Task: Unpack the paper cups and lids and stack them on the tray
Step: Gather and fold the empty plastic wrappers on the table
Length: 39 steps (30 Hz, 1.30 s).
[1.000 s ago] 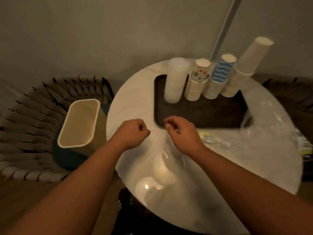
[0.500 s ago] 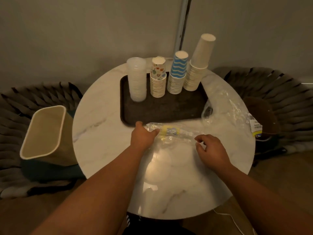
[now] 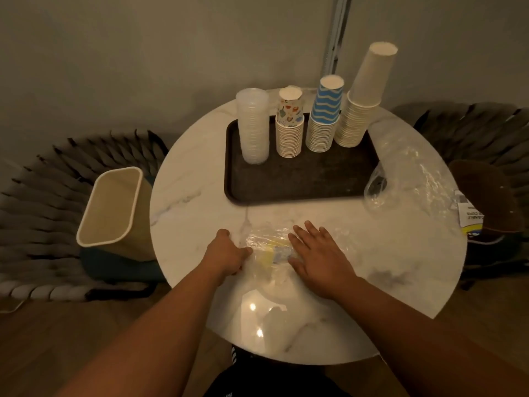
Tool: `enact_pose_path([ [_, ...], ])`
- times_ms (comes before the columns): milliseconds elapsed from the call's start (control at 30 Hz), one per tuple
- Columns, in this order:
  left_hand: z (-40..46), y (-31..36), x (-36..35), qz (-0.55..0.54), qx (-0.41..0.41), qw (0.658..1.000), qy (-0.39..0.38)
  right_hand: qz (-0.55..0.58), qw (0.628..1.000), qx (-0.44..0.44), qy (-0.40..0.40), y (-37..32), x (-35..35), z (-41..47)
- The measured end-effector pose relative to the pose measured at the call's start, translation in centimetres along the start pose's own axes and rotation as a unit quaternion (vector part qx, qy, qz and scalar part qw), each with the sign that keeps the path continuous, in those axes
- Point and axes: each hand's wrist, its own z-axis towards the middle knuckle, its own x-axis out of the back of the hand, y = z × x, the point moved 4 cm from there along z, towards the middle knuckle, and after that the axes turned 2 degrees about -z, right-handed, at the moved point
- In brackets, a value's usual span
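A dark tray [image 3: 300, 181] lies at the back of the round marble table [image 3: 194, 202]. On it stand a stack of clear lids [image 3: 253, 127], a stack of picture-print cups [image 3: 289, 124], a blue wavy-striped stack [image 3: 325, 116] and a tall plain stack [image 3: 363, 96]. A crumpled clear plastic wrapper with a yellow label [image 3: 269, 249] lies near the table's front. My left hand [image 3: 229, 255] grips its left end with curled fingers. My right hand [image 3: 317, 256] presses flat on its right part, fingers straight.
More clear plastic wrapping [image 3: 406, 173] lies at the table's right, with a printed label [image 3: 469, 216] hanging over the edge. A cream waste bin [image 3: 111, 207] stands on the floor to the left. Woven chairs [image 3: 43, 196] flank the table.
My right hand has moved left and flattened onto the wrapper. The wrapper is bunched closer toward me. The left hand still grips its left end.
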Motion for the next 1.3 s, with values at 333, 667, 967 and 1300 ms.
enact_pose_path([
  [333,1.5,0.7,-7.1,0.418,-0.403,0.814,-0.007,0.043,0.999,-0.030,0.005,-0.9,-3.4,2.8],
  [667,3.2,-2.3,-5.5,0.479,-0.370,0.796,0.009,-0.008,0.999,-0.029,-0.018,1.1,-5.6,2.9],
  [967,1.0,-4.2,-3.3,0.361,-0.561,0.744,-0.027,0.074,0.996,0.032,-0.028,1.8,-4.9,1.9],
  [1300,4.4,2.2,-2.8,0.112,-0.192,0.970,0.096,0.180,0.959,-0.179,0.124,3.9,-3.0,2.7],
])
